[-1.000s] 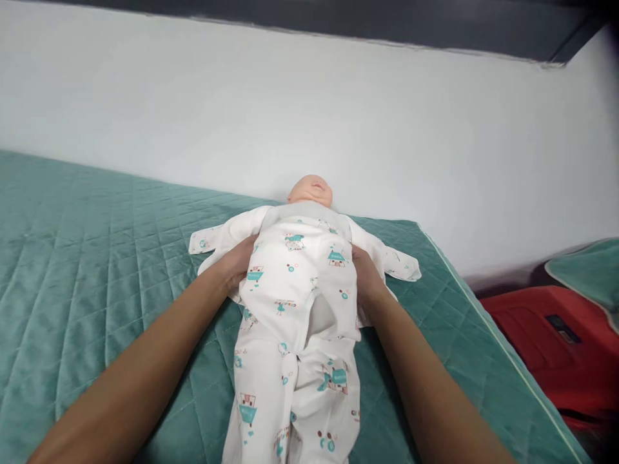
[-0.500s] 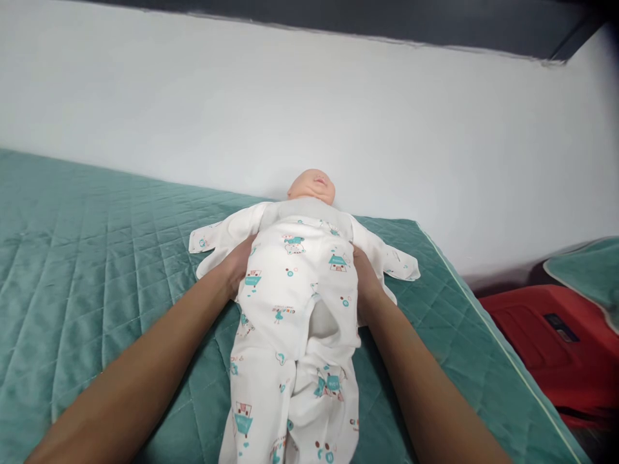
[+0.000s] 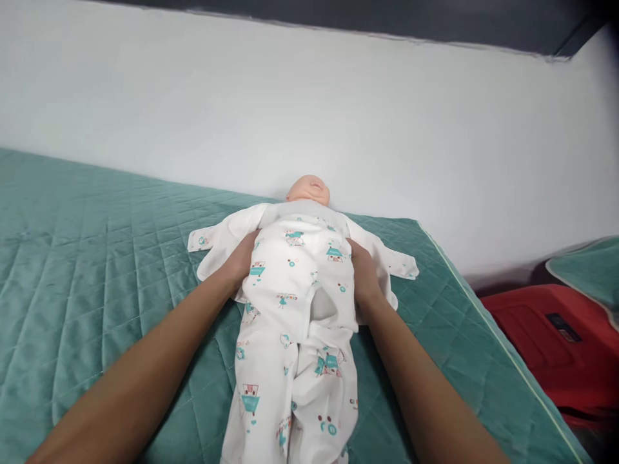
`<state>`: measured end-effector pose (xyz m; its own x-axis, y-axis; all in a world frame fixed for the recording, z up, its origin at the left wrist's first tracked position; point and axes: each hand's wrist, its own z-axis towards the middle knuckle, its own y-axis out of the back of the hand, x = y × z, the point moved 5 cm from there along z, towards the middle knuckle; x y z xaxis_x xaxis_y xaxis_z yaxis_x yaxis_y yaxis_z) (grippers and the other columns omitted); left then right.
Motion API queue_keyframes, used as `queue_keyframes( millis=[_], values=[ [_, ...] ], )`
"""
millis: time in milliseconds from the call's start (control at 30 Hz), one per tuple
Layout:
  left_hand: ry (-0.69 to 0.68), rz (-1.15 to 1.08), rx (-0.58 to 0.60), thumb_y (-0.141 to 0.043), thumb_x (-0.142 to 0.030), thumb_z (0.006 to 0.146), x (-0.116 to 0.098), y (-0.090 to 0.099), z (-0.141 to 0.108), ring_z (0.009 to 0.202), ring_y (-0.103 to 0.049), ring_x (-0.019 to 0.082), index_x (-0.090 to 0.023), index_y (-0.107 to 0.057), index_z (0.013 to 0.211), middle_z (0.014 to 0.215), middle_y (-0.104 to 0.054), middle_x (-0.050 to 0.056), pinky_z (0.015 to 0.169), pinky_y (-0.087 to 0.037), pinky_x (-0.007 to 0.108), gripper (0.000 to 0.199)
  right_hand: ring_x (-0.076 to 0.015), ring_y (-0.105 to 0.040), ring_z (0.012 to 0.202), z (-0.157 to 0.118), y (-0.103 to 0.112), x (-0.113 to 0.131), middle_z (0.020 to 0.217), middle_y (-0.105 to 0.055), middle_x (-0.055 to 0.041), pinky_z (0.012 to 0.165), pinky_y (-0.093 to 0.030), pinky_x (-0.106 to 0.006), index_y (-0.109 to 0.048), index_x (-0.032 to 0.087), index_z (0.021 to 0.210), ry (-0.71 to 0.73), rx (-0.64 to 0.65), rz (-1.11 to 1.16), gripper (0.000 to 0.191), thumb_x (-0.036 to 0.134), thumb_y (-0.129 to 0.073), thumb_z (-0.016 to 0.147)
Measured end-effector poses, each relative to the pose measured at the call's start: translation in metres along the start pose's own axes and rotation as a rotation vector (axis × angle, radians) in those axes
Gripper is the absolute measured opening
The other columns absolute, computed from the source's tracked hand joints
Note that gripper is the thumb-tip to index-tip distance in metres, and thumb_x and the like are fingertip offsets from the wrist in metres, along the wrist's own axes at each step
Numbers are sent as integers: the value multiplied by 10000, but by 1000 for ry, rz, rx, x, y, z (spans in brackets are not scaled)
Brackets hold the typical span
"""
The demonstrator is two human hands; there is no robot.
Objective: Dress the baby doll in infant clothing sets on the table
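Note:
A baby doll [image 3: 308,189] lies on its back on a green quilted cover, its head by the wall. White printed trousers [image 3: 294,309] cover its belly and legs, pulled high over the torso. An open white jacket [image 3: 225,235] spreads out under it, both sleeves stretched sideways. My left hand [image 3: 245,256] is at the doll's left-of-picture side, against the trousers' waist. My right hand [image 3: 363,267] is at the opposite side, also against the waist. The fingers of both hands are hidden at the doll's sides, so their grip does not show.
The green quilted cover [image 3: 97,258] spreads to both sides and ends at a pale-edged border on the right. Beyond that edge are a red case [image 3: 546,335] and another green cloth [image 3: 587,270]. A white wall [image 3: 290,96] stands behind the doll.
The doll's head has shifted slightly left and down in the picture. My right hand has moved a little inward and up along the waist, while the left has risen slightly.

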<state>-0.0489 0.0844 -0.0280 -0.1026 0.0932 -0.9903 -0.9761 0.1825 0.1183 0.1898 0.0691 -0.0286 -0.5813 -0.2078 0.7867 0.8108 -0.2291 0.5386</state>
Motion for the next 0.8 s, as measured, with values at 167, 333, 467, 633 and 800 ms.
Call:
queue_keyframes(
  millis=[167,333,467,633,800],
  values=[
    [33,-83,-2,-652,-369,623,-18,-3,-9,907,-638,283,-171,-651,758,854,-731,67,861,-495,392,240,-258,-619,866,2,2,-2,937,-744,-62,719,-471,-348,-692,198,888,-59,18,-78,250,327,-499,795],
    [65,-85,-6,-691,-406,628,-27,-5,-12,912,-658,313,-129,-692,812,877,-753,97,832,-506,404,332,-272,-662,923,4,3,-7,959,-763,-61,784,-498,-352,-738,199,954,-57,44,9,277,331,-572,778],
    [76,-77,-22,-675,-380,669,-25,-1,-10,878,-666,291,-123,-703,849,884,-756,97,807,-506,382,315,-281,-670,949,8,9,-17,1000,-765,-76,788,-508,-373,-735,212,956,-94,-55,13,261,346,-571,805],
    [85,210,-178,-547,-342,815,-11,19,3,874,-652,254,-163,-688,839,914,-742,70,768,-475,346,229,-278,-677,860,7,20,-14,931,-763,-60,774,-496,-423,-690,260,925,-98,-164,-49,218,436,-581,856],
    [-80,495,-276,-482,-388,914,-18,26,10,888,-646,245,-212,-678,951,943,-743,48,810,-444,352,266,-249,-645,830,4,22,8,898,-722,-64,806,-488,-416,-675,246,916,32,-192,-59,222,453,-611,865]
  ],
)
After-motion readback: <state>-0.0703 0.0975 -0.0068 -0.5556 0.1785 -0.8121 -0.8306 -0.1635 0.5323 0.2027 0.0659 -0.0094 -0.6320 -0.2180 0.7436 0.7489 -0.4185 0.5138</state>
